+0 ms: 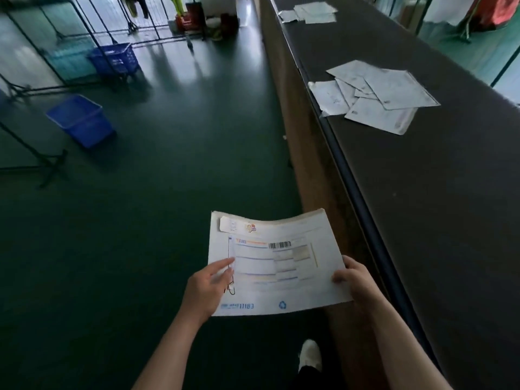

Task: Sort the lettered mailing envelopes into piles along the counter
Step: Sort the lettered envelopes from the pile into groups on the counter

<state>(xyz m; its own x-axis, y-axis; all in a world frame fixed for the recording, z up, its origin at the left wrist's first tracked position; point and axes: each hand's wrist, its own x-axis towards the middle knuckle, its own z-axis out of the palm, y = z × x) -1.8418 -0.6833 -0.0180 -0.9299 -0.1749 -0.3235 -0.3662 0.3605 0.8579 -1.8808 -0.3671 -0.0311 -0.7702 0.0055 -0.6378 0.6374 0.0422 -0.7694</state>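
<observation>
Running along a dark green floor (168, 192), the black counter (450, 206) bears two envelope piles (377, 94); both hands' fingers (222, 267) pinch a stack (277, 263).

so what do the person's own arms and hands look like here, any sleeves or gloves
Both forearms are bare as far as the frame shows, with no sleeves in view. The left hand and right hand wear no gloves; no rings, watch or wristband are visible. Nails look short and plain.

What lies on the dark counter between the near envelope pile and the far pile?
Nothing: the head view shows bare dark counter between near pile and far pile.
</observation>
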